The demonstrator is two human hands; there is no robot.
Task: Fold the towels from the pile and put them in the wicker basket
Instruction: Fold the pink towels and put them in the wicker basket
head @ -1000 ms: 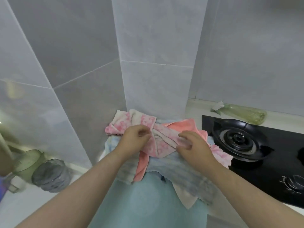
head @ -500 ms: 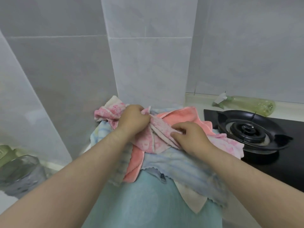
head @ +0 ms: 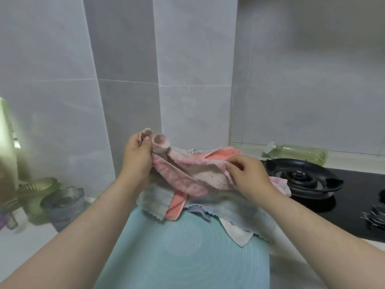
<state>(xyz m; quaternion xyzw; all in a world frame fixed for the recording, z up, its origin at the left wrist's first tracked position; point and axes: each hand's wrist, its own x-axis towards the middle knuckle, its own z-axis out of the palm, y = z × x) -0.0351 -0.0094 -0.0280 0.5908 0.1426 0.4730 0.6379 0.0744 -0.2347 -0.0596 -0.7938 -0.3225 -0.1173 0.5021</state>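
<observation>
The work surface is a pale kitchen counter (head: 23,238) in a corner of grey tiled walls (head: 187,59), and a light blue mat (head: 187,257) with faint circles lies on it in front of the person. At the far edge of this mat there is the pile of towels: a blue-striped towel (head: 229,207) with a zigzag edge is spread at the bottom, a white towel (head: 239,232) shows from under it at the right, and a coral towel (head: 177,207) lies across it with one end hanging toward the mat. To the right of the pile is a black gas hob (head: 354,197) with its burner (head: 300,178), and behind the hob a green spray bottle (head: 300,153) lies on its side along the wall. At the left side of the counter a green cup (head: 39,197) and a grey cup (head: 66,207) stand close together; they are blurred. Both forearms reach forward from the lower corners of the view. The left hand (head: 136,155) is closed around one end of a pink towel (head: 187,176), with the thumb on top, and the end of the cloth stands up above the fist. The right hand (head: 250,176) pinches the opposite edge of the same towel between the thumb and the curled fingers. The pink towel is held up between the two hands, just over the pile, and its lower fold hangs down toward the coral towel.
</observation>
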